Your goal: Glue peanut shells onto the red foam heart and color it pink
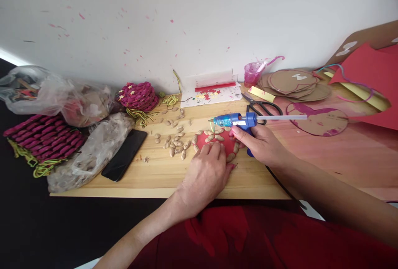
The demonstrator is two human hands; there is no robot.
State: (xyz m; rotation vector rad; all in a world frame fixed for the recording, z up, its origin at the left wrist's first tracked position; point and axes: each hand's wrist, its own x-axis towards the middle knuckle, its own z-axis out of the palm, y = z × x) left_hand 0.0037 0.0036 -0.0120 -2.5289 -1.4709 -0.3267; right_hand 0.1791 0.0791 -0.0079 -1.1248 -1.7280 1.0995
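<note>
My right hand (261,144) is closed around the handle of a blue glue gun (236,120), whose nozzle points left over a red paper disc (205,138) ringed with peanut shells. A clear glue stick (281,117) juts from the gun's back. My left hand (207,171) rests palm down on the disc's near edge, fingers together and bent, pressing on the shells there. Whether anything is under the fingertips is hidden. Loose peanut shells (175,142) lie scattered just left of the disc.
A black phone (124,155) and plastic bags (90,153) lie at the left. Magenta shell pieces (138,95) sit behind. Scissors (263,105), a pink cup (252,73), cardboard discs (295,84) and red paper (370,74) are at the right. The gun's cord (284,186) runs off the wooden table (149,178).
</note>
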